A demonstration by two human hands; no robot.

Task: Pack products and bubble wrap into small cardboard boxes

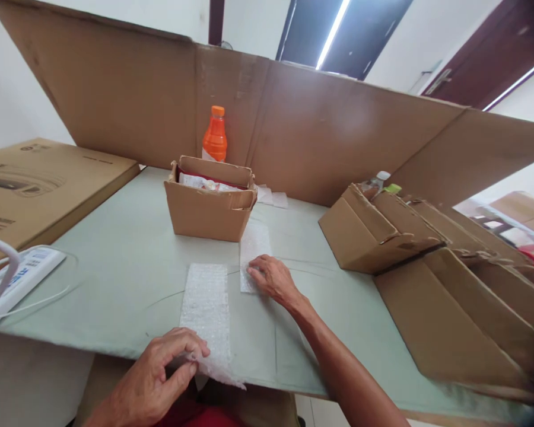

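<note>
A nearer strip of bubble wrap (205, 305) and a farther strip (255, 240), both whitish, translucent and finely dimpled, lie on the table (124, 255). The left hand (151, 367) pinches the nearer strip's crumpled end at the table's edge. The right hand (270, 276), fingers curled, rests on the farther strip, hiding part of it; I cannot tell whether it grips.

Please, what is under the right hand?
Under the right hand is a piece of bubble wrap; the hand covers part of it, and what its palm hides cannot be seen.
</note>
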